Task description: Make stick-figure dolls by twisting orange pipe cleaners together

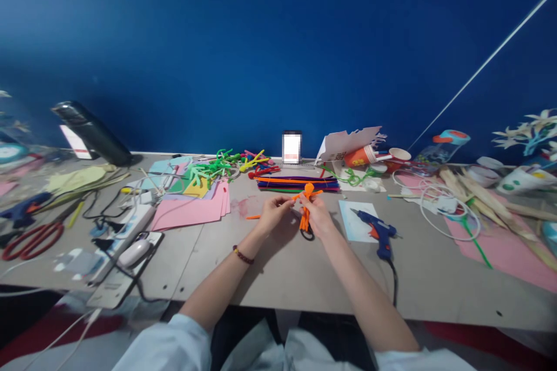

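Note:
Between my hands is a small orange pipe-cleaner figure (306, 217) with a round head, arms and legs, held upright above the table. My right hand (318, 215) grips its body from the right side. The fingers of my left hand (277, 210) are pinched at the figure's left arm. Just under the figure's legs shows a dark ring (307, 236), whose kind I cannot make out. Behind my hands lies a bundle of pipe cleaners (296, 184) in purple, blue, orange and green. A short orange piece (253, 218) rests left of my left hand.
On the right, a blue glue gun (382, 235) lies partly on a pale blue sheet (354, 221). Pink paper (187, 213) and green pipe-cleaner shapes (209, 168) are at the left. Further left are a power strip (126, 237) and red-handled scissors (35, 242). A phone (292, 148) stands against the wall.

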The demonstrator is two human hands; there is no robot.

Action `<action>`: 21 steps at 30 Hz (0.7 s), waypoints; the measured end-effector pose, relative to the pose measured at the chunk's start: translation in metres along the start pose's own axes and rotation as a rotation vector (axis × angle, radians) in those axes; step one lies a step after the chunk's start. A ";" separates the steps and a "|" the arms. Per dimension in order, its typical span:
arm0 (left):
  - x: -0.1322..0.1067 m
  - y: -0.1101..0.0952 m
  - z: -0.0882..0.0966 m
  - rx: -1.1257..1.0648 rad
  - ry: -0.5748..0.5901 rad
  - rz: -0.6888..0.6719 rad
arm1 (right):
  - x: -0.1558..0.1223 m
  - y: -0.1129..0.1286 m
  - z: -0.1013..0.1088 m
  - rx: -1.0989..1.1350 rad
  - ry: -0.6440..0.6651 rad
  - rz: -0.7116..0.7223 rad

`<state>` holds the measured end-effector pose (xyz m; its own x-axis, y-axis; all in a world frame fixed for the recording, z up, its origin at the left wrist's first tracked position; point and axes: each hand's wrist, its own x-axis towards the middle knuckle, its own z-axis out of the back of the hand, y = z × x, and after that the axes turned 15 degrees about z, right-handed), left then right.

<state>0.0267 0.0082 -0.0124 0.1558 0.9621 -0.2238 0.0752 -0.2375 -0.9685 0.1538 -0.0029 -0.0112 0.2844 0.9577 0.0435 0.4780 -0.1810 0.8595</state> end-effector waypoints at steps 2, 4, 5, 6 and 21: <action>0.001 0.003 -0.001 -0.002 0.076 0.004 | -0.001 0.000 0.000 0.010 0.025 0.012; 0.002 0.006 -0.002 -0.008 0.137 0.016 | -0.001 0.001 -0.001 0.015 0.060 0.014; 0.002 0.007 -0.002 -0.010 0.148 0.020 | -0.002 0.001 -0.001 0.017 0.073 0.008; 0.003 0.008 -0.002 -0.011 0.140 0.020 | -0.002 0.001 -0.001 0.020 0.079 0.000; 0.005 0.001 0.014 0.389 -0.137 -0.282 | -0.004 0.002 0.001 -0.224 0.181 -0.061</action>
<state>0.0136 0.0147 -0.0160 0.0491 0.9966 0.0658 -0.2814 0.0770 -0.9565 0.1547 -0.0079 -0.0103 0.0985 0.9933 0.0612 0.2888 -0.0874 0.9534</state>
